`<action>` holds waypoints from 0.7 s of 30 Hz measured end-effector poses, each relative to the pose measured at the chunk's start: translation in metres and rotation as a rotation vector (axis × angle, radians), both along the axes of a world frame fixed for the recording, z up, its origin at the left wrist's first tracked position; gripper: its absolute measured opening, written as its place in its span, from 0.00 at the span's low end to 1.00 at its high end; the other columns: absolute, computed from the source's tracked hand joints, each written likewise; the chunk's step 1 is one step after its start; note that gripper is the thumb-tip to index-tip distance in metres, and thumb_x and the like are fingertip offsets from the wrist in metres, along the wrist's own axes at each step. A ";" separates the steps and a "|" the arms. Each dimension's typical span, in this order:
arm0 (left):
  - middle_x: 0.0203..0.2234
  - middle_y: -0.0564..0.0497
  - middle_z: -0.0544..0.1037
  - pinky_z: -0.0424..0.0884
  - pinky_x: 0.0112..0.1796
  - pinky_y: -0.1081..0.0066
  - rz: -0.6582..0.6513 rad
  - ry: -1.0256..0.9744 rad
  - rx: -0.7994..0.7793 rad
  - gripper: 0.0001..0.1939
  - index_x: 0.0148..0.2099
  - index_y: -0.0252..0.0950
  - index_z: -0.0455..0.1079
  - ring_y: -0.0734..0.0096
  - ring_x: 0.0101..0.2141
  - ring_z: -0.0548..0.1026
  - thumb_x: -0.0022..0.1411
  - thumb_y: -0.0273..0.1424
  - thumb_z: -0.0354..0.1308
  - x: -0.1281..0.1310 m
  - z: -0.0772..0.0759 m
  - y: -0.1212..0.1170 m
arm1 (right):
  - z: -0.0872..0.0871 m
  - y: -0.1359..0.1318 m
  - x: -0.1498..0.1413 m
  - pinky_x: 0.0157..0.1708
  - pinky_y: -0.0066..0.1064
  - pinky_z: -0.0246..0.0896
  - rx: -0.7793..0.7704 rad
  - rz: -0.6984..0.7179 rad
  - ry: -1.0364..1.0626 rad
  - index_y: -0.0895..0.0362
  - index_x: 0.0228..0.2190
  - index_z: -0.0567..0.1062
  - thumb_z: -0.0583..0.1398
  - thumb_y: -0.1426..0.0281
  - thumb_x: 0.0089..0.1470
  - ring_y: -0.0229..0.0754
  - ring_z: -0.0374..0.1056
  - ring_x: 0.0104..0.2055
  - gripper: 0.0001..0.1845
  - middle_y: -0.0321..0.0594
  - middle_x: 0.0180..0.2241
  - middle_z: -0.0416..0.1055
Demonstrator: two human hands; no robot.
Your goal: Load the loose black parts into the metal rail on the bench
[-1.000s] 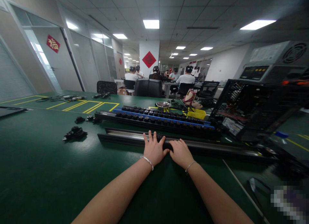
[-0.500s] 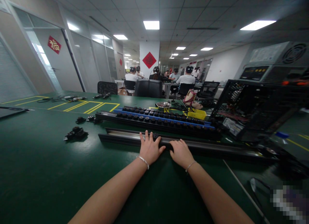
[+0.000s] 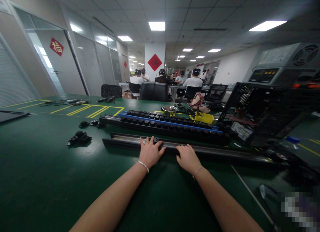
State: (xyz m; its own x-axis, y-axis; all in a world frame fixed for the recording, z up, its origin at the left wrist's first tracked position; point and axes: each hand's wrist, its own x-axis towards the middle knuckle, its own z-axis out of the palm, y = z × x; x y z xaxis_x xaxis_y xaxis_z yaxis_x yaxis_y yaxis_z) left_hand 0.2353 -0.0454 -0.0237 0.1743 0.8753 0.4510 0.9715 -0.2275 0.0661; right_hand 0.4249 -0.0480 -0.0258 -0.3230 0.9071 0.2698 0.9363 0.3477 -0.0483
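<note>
A long black metal channel rail (image 3: 220, 152) lies across the table in front of me. In it, near the middle, sits a small round black socket-like module (image 3: 156, 139). My left hand (image 3: 150, 153) rests on the rail with its fingers spread, the index finger beside the module and the thumb over the near edge. My right hand (image 3: 188, 157) grips the rail's near wall farther right, fingers curled over the top; its thumb is by the near side. Behind lies a blue strip (image 3: 172, 121) flanked by rows of similar black modules.
Loose black modules (image 3: 79, 138) lie at the left. A metal bowl (image 3: 169, 109) and a yellow tray (image 3: 204, 118) stand behind the rows. An open computer case (image 3: 260, 115) stands at the right, near a thin rod (image 3: 252, 193). Several people sit at far desks.
My left hand has shifted left along the rail, and the black module has moved left with it. My right hand has stayed almost in place.
</note>
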 end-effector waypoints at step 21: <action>0.52 0.43 0.68 0.47 0.53 0.42 -0.038 0.055 0.003 0.21 0.52 0.48 0.66 0.51 0.54 0.62 0.62 0.45 0.41 -0.033 0.000 0.005 | 0.004 -0.002 -0.001 0.56 0.38 0.39 -0.031 -0.012 -0.024 0.57 0.40 0.69 0.54 0.71 0.49 0.44 0.62 0.45 0.14 0.43 0.40 0.70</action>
State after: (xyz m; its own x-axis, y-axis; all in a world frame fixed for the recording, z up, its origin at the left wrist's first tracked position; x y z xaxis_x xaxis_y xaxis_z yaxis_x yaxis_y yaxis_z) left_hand 0.2019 -0.0399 -0.0234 0.2322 0.8663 0.4422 0.9642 -0.2647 0.0122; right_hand 0.4236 -0.0499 -0.0222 -0.3181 0.9188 0.2337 0.9415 0.3352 -0.0360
